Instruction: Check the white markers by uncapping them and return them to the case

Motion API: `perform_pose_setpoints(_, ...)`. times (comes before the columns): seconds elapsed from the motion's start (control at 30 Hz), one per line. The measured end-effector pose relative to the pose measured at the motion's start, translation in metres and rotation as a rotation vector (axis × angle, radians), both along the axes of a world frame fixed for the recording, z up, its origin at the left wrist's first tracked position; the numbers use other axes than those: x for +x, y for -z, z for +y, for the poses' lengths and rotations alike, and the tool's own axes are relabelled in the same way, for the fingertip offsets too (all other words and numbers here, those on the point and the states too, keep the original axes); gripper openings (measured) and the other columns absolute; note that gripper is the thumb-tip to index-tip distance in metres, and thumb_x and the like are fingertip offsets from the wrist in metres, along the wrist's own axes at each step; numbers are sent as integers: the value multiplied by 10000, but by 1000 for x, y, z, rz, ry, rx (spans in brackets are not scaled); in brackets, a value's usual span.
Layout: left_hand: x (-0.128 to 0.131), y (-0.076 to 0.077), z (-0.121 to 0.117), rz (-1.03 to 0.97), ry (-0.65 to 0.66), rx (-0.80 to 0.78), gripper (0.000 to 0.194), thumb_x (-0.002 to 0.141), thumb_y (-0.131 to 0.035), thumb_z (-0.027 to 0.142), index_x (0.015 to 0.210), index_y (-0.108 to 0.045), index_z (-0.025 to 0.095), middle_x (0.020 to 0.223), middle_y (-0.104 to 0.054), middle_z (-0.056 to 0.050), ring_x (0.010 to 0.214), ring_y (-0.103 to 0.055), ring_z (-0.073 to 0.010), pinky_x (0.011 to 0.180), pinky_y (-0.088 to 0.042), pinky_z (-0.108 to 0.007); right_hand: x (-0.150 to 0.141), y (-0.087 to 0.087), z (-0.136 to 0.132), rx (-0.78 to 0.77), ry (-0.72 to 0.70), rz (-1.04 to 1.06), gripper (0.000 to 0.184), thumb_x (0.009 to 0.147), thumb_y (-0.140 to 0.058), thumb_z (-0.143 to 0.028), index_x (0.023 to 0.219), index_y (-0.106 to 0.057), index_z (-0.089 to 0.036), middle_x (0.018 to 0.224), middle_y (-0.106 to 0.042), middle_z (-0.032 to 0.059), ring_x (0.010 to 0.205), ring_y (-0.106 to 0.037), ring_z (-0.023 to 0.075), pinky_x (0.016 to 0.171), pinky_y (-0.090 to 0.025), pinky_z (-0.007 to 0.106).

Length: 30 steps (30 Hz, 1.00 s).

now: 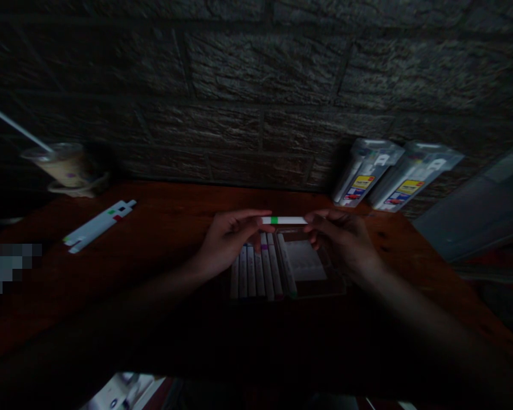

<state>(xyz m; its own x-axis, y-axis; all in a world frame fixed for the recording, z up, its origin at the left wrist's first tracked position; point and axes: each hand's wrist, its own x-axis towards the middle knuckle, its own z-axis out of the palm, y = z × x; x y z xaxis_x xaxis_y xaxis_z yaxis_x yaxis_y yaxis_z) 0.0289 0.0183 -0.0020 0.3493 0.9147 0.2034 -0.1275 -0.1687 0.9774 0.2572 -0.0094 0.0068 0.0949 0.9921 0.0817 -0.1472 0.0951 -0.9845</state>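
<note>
A white marker with a green band (288,220) lies level between my two hands. My left hand (233,236) pinches its banded end between thumb and fingers. The plain white end is gripped by the fingertips of my right hand (342,236). Below them, an open clear plastic case (340,289) rests on the table. Several white markers (259,273) stand side by side in its left part. One marker with a green tip (287,265) lies in the right part, beside a white paper label (305,261). My fingers cover the upper ends of some markers.
Two clear cases with labels (357,176) (404,176) stand against the brick wall at the right. A few loose white markers (96,226) lie on the wooden table (162,228) at the left. Behind them is a plastic cup with a straw (64,165) in a holder. The light is dim.
</note>
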Motion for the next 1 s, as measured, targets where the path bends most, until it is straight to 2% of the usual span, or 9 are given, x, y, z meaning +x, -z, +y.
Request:
perform_pose_setpoints(0.2, 1, -4, -3, 57, 0, 3, 260, 869, -742, 274, 1073, -767, 114, 826, -791, -82, 497, -600, -85, 529, -515, -231, -1, 4, -1, 103, -29, -179, 186, 672, -919, -329, 794, -819, -230, 653, -742, 4, 469, -573, 93, 427, -465, 212)
perform_pose_setpoints(0.4, 2, -5, -4, 81, 14, 8, 196, 853, -746, 234, 1019, -761, 130, 796, -781, -52, 491, -591, -75, 516, -507, -215, -2, 3, -2, 120, -21, -234, 147, 730, -881, -358, 773, -804, -240, 625, -729, -2, 437, -554, 94, 406, -454, 221)
perform_pose_setpoints(0.6, 1, -5, -3, 145, 8, 53, 143, 839, -755, 230, 951, -766, 141, 670, -713, -7, 515, -600, -89, 530, -494, -208, -3, 2, -6, 174, -41, -359, 138, 761, -855, -360, 775, -801, -234, 615, -724, -9, 430, -557, 94, 398, -438, 217)
perform_pose_setpoints(0.67, 1, -4, -4, 153, 11, 61, 137, 833, -759, 229, 937, -761, 139, 682, -714, -9, 519, -600, -88, 524, -488, -202, -4, 4, -8, 223, -41, -445, 116, 786, -836, -346, 795, -805, -234, 641, -742, -6, 459, -592, 106, 432, -467, 228)
perform_pose_setpoints(0.77, 2, -3, -5, 163, 31, 75, 141, 822, -768, 235, 919, -752, 134, 722, -723, -17, 524, -601, -83, 510, -479, -191, -5, 6, -12, 343, -40, -577, 85, 821, -814, -328, 834, -807, -245, 769, -798, 10, 624, -713, 158, 590, -570, 277)
perform_pose_setpoints(0.83, 2, -2, -6, 178, 46, 92, 142, 825, -764, 242, 914, -748, 132, 733, -720, -18, 529, -604, -83, 505, -475, -184, -5, 7, -14, 411, -54, -648, 84, 834, -808, -328, 874, -806, -253, 842, -816, 12, 710, -752, 182, 670, -600, 302)
perform_pose_setpoints(1.0, 3, 1, -11, 198, 88, 120, 127, 843, -738, 250, 903, -739, 138, 743, -712, -20, 540, -606, -90, 502, -487, -186, -7, 8, -18, 479, -76, -728, 95, 837, -813, -330, 868, -797, -242, 836, -816, 15, 685, -756, 187, 634, -600, 298)
